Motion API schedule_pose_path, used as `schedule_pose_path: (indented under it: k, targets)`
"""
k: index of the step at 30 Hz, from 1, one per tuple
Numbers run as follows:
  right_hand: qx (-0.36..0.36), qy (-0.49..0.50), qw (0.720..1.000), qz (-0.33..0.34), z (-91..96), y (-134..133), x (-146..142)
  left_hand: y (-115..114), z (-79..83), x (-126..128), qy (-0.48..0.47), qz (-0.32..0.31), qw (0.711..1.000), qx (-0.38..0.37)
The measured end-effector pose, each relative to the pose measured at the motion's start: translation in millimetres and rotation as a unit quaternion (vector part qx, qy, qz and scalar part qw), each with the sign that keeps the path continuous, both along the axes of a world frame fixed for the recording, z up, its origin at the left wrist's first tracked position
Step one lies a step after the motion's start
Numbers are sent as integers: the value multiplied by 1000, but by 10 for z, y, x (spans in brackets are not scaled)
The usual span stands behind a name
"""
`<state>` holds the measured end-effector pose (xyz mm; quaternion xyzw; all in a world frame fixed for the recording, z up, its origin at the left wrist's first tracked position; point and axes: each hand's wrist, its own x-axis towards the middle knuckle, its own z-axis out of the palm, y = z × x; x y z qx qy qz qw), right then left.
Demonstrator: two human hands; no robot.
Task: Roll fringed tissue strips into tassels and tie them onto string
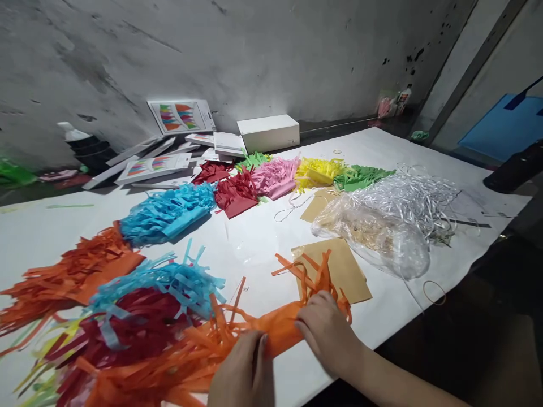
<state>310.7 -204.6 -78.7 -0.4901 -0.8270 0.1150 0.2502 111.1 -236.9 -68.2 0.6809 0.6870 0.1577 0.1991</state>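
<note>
A length of orange fringed tissue paper (278, 325) runs between my two hands near the front of the table. My left hand (241, 370) grips its left part, thumb on top, with loose orange strips trailing to the lower left. Fingers curled, my right hand (324, 330) holds the other end, where cut strips stick up. Brown paper sheets (343, 265) lie just behind that hand. To the left is a heap with dark red fringe (136, 316) and light blue fringe (169, 282). The fingertips of both hands are partly hidden.
Fringed bundles curve across the white-covered table (254, 254): orange (89, 265), blue (169, 212), red (237, 192), pink (275, 176), yellow (320, 171) and green (360, 177). Silver strings (407, 198) and a clear plastic bag (377, 234) lie right. Boxes (269, 133) stand against the wall.
</note>
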Motion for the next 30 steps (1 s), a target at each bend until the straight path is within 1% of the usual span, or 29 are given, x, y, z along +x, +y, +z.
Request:
schedule_pose_path:
  k: [2,3,5,7,8,9,10,12,13,14,15,16,19,21,23,27,30]
  targets:
    - [-13,-34,998,-48,0,81,-76,161,97,40,60,-2,996,-66]
    - [-14,-44,997,-63,-3,116,-101,237,127,48,89,-6,992,-87]
    - [-13,-59,994,-87,-4,158,-124,360,143,52,127,-10,986,-107]
    - [-6,-71,991,-115,8,149,-110,432,116,48,138,-12,985,-107]
    - [10,-69,990,-120,22,125,-92,451,95,46,142,-13,984,-107]
    - [34,-62,992,-106,41,90,-70,462,72,43,147,-13,983,-107]
    - [66,-50,994,-72,63,50,-46,468,51,40,151,-14,983,-107]
    - [109,-31,993,32,109,-26,0,471,18,33,157,-20,982,-104]
    - [110,-27,990,79,127,-52,17,471,7,30,160,-24,981,-103]
    - [101,-28,989,107,138,-62,27,470,-1,27,162,-28,981,-100]
    - [90,-29,989,115,141,-57,29,469,-6,26,165,-32,981,-96]
    - [80,-30,991,106,135,-35,24,466,-9,26,168,-35,981,-91]
    - [38,-74,996,42,83,87,-23,452,-10,30,185,-33,980,-67]
    - [-8,-116,993,-3,51,165,-59,438,-10,30,198,-33,978,-48]
    - [-36,-134,990,-34,47,208,-78,428,-16,19,208,-40,977,-21]
    - [-72,-129,987,-59,135,230,-54,460,-53,-41,205,-95,971,74]
    - [-103,-107,988,-52,229,269,-13,530,-94,-97,194,-150,961,126]
